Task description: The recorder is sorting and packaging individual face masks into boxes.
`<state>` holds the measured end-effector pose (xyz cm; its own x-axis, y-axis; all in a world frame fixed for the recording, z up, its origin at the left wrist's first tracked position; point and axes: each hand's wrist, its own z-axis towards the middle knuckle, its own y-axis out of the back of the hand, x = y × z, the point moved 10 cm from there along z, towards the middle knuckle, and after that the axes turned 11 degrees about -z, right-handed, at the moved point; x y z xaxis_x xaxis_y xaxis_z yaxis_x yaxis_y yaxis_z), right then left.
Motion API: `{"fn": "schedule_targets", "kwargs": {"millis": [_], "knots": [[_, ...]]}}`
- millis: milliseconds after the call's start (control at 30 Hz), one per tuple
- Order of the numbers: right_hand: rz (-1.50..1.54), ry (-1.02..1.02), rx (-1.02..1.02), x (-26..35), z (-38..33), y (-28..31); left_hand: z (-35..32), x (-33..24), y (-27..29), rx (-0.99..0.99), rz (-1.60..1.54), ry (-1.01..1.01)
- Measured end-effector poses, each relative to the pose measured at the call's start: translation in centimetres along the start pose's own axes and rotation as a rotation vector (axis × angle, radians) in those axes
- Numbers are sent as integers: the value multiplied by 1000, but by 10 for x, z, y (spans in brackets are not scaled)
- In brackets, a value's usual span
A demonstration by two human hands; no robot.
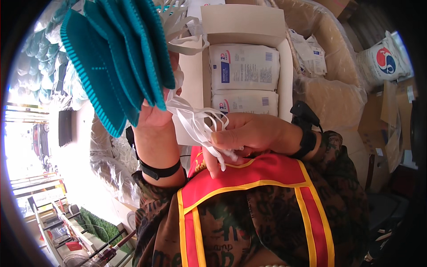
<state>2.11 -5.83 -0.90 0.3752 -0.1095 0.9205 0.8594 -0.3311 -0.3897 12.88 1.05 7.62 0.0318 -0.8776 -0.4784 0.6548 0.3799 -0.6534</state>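
Observation:
A fanned stack of several teal folding face masks [95,62] stands up at the upper left, with stitched-looking edges. My left hand [155,116] is closed around the stack from behind and below; most of its fingers are hidden by the masks. White elastic ear loops [189,115] hang from the masks toward the middle. My right hand [249,130] pinches the ends of these loops between thumb and fingers, in front of my red apron [249,175]. More white loops [189,42] stick out at the top of the stack.
Beyond my hands, an open white carton [242,20] holds white printed packages [244,66]. A larger plastic-lined carton [331,95] stands to its right, near a white sack [383,62]. Bagged teal items [38,62] are piled at the far left. Clear plastic bags [109,151] lie beside my left forearm.

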Motion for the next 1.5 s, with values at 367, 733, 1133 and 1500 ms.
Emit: {"fn": "schedule_targets", "kwargs": {"millis": [367, 733, 1133, 1500], "knots": [[45, -97, -36, -12, -5, -4, -2, 8, 7, -103, -91, 70], [-183, 25, -19, -6, 1, -1, -20, -8, 55, -122, 15, 207], [-53, -96, -1, -3, 2, -11, -29, -9, 61, -172, 22, 3], [20, -122, -54, -26, 0, -2, 0, -9, 16, -130, -155, -15]]}}
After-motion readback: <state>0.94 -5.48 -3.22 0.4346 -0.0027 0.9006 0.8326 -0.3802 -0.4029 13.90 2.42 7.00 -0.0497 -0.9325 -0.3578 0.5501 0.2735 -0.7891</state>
